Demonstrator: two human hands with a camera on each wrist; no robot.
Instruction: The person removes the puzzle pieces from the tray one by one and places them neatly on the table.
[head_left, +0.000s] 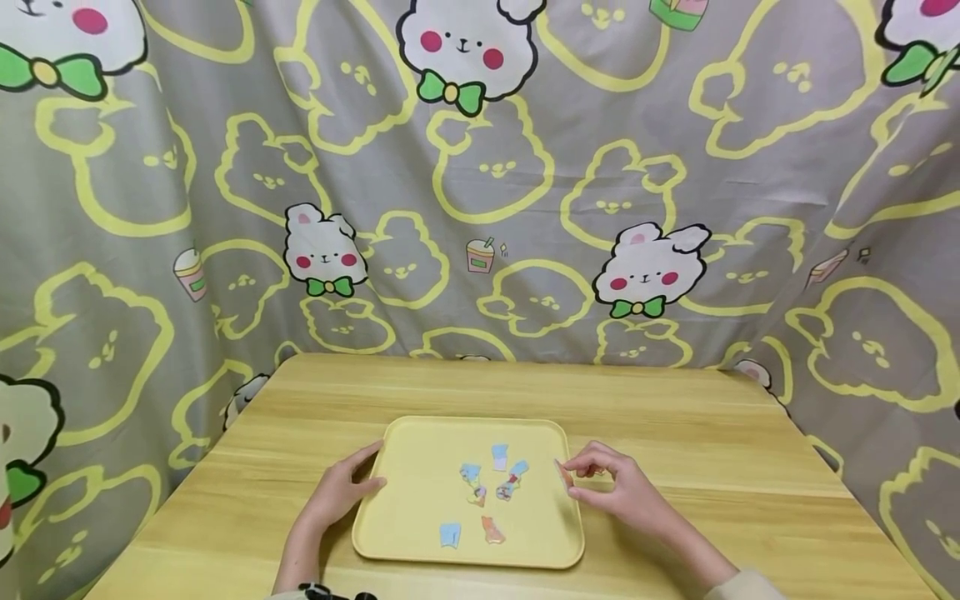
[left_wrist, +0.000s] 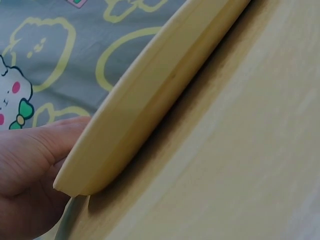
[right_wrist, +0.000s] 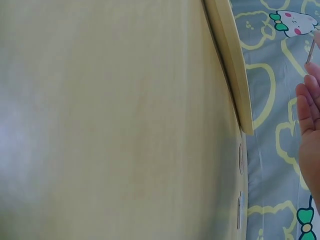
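Note:
A yellow tray [head_left: 420,433] lies on the wooden table. My left hand [head_left: 339,487] holds its left rim, with the thumb over the edge; in the left wrist view the fingertips are hidden behind the rim. Over the tray's right edge, my right hand [head_left: 618,487] pinches an orange puzzle piece [head_left: 564,473] between thumb and fingers. The right wrist view shows that piece [right_wrist: 311,50] edge-on, thin. Several printed puzzle pieces lie in the tray: a blue-and-pink one [head_left: 499,456], two multicoloured clusters [head_left: 472,479] [head_left: 513,482], a blue one [head_left: 450,534] and an orange one [head_left: 492,531].
The wooden table [head_left: 675,417] extends around the tray on all sides. Behind it and at both sides hangs a grey curtain [head_left: 517,325] with yellow outlines and white cartoon heads. A small black object [head_left: 318,592] sits at the left wrist.

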